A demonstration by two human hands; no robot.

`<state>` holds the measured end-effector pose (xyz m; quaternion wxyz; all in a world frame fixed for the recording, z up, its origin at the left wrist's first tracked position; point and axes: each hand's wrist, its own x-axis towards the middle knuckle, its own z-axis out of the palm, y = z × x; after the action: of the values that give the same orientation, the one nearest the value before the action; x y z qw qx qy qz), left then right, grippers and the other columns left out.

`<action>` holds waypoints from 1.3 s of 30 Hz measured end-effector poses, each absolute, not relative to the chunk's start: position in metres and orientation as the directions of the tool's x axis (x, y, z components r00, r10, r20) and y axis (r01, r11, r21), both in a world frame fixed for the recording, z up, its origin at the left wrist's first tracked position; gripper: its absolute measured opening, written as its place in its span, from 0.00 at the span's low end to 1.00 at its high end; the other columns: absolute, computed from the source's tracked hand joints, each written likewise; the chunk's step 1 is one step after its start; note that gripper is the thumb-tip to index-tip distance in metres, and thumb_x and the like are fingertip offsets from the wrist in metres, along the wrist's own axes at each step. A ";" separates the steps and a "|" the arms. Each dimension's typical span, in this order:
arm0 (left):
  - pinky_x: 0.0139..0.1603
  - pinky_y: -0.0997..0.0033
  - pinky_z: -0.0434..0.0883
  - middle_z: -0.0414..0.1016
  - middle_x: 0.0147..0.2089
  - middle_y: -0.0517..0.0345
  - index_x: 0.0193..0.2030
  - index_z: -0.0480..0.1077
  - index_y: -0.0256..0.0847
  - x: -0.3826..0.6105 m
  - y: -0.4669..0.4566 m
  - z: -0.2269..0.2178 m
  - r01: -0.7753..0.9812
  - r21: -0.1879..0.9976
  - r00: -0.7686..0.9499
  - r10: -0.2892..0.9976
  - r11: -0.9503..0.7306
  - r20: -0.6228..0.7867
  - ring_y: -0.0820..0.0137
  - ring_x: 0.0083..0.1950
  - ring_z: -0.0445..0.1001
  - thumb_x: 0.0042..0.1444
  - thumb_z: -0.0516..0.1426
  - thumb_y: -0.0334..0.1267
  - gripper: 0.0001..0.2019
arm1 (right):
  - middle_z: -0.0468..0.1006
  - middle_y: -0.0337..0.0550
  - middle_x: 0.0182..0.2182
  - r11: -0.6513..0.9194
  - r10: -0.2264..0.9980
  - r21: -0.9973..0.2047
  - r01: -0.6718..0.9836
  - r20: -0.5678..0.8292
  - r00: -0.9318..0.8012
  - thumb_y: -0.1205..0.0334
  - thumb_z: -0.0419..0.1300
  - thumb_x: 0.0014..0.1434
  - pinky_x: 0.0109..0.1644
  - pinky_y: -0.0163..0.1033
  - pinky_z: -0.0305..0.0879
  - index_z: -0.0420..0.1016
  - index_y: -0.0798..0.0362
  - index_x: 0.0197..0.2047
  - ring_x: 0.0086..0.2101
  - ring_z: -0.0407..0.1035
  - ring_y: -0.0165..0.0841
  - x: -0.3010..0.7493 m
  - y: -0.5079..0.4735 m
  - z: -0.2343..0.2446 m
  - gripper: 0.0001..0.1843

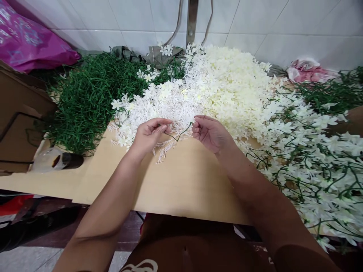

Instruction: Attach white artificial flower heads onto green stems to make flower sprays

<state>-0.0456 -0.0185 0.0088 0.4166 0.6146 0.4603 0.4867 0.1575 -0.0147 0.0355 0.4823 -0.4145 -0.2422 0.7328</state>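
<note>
Between my two hands stretches a thin green artificial flower stem (178,139), bent at its middle. My left hand (149,135) pinches its left end between thumb and fingers. The other end meets the fingertips of my right hand (211,133), which are closed on it; whether a small piece also sits in them is too small to tell. Just beyond my hands lies a heap of white stamen sticks (172,105) with white blossoms among them. Cream artificial flower heads (232,83) are piled behind my right hand.
Green stems (93,87) form a big pile at the left. Finished-looking white flower sprays (320,162) spread over the right side. A cup of dark liquid (61,160) lies near a cardboard box (22,117). A purple bag (31,37) rests against the tiled wall (255,22).
</note>
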 end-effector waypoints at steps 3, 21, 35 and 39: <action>0.36 0.70 0.73 0.79 0.29 0.55 0.43 0.77 0.35 -0.048 -0.018 0.014 0.148 0.973 0.057 0.984 -0.178 0.171 0.72 0.28 0.74 0.52 0.64 0.47 0.18 | 0.72 0.31 0.17 -0.416 0.905 -0.838 -0.354 -0.342 -0.253 0.68 0.66 0.47 0.25 0.29 0.61 0.68 0.54 0.28 0.19 0.63 0.22 0.167 -0.020 0.040 0.09; 0.46 0.67 0.75 0.82 0.44 0.49 0.46 0.77 0.39 -0.021 -0.033 -0.002 0.441 0.854 0.612 0.789 -0.277 -0.060 0.66 0.45 0.80 0.59 0.56 0.40 0.13 | 0.78 0.44 0.32 0.057 0.987 -0.359 0.932 -0.122 -0.108 0.67 0.63 0.54 0.37 0.37 0.58 0.75 0.54 0.36 0.32 0.68 0.33 0.212 -0.036 0.028 0.04; 0.49 0.67 0.73 0.80 0.47 0.52 0.47 0.76 0.42 -0.025 -0.028 -0.012 0.521 0.711 0.616 0.785 -0.472 0.070 0.67 0.45 0.78 0.61 0.52 0.37 0.14 | 0.71 0.66 0.51 -0.162 0.957 -0.031 0.986 -0.247 0.149 0.61 0.54 0.64 0.34 0.41 0.64 0.66 0.61 0.52 0.36 0.75 0.43 0.230 -0.154 0.013 0.16; 0.50 0.66 0.74 0.79 0.48 0.51 0.48 0.76 0.42 -0.025 -0.028 -0.013 0.532 0.701 0.614 0.787 -0.475 0.067 0.67 0.44 0.78 0.60 0.52 0.35 0.14 | 0.72 0.63 0.48 -0.115 0.979 -0.105 0.988 -0.177 0.096 0.65 0.45 0.67 0.34 0.43 0.64 0.68 0.60 0.48 0.37 0.74 0.43 0.212 -0.116 0.001 0.14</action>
<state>-0.0247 -0.0279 -0.0130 0.3275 0.8365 0.3942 0.1941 0.2125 -0.1161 0.0007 -0.0202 -0.7399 -0.6647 0.1017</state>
